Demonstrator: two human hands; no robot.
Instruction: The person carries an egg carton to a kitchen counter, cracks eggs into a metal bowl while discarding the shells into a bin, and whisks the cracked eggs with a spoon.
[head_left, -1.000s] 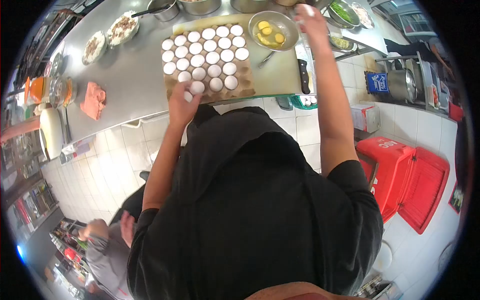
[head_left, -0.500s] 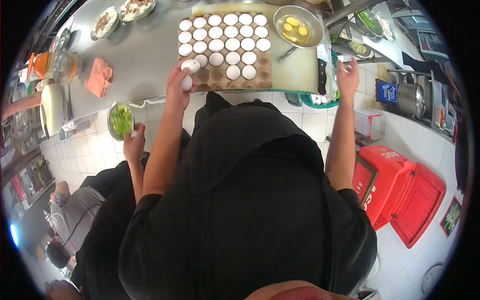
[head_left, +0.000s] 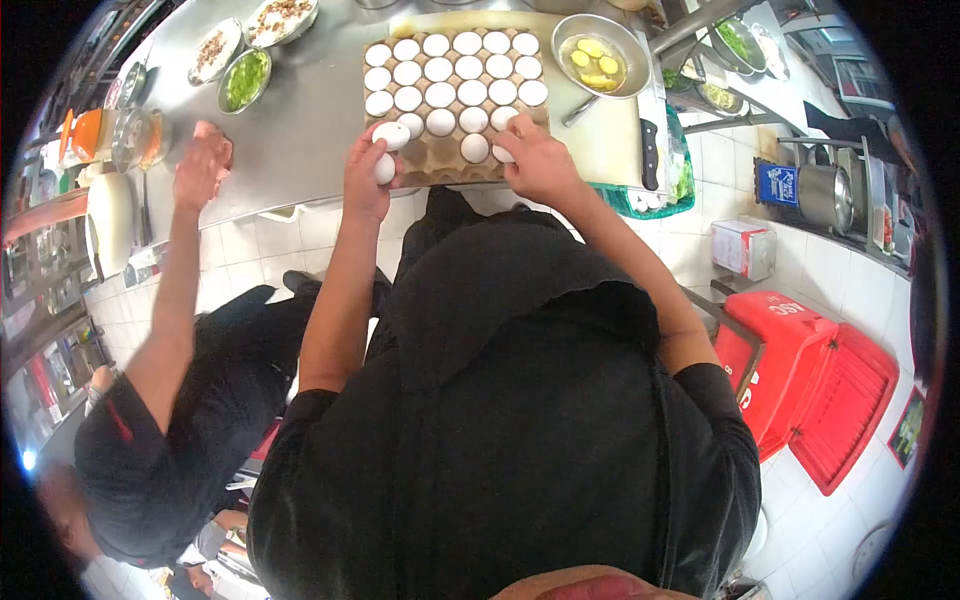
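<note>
In my left hand (head_left: 368, 178) are two white eggs, an upper egg (head_left: 391, 135) and a lower egg (head_left: 385, 168), beside the near left corner of a cardboard egg tray (head_left: 430, 160). My right hand (head_left: 540, 160) reaches over the tray's near right corner, its fingers closed around another white egg (head_left: 503, 154). Rows of white eggs fill most of the tray, with bare cups along the near side. A metal bowl (head_left: 640, 60) to the tray's right holds several yolks in egg white.
A black-handled knife (head_left: 649, 155) lies on the cutting board (head_left: 610, 130). At left, a co-worker's hand (head_left: 203, 160) rests on a pink cloth (head_left: 221, 150). Behind it stand a bowl of chopped greens (head_left: 244, 80) and other filled bowls. A red bin (head_left: 770, 360) stands on the floor at right.
My right hand has come in from the right and closed on an egg in the tray. The co-worker's greens bowl now stands on the counter, and a hand is on the cloth.
</note>
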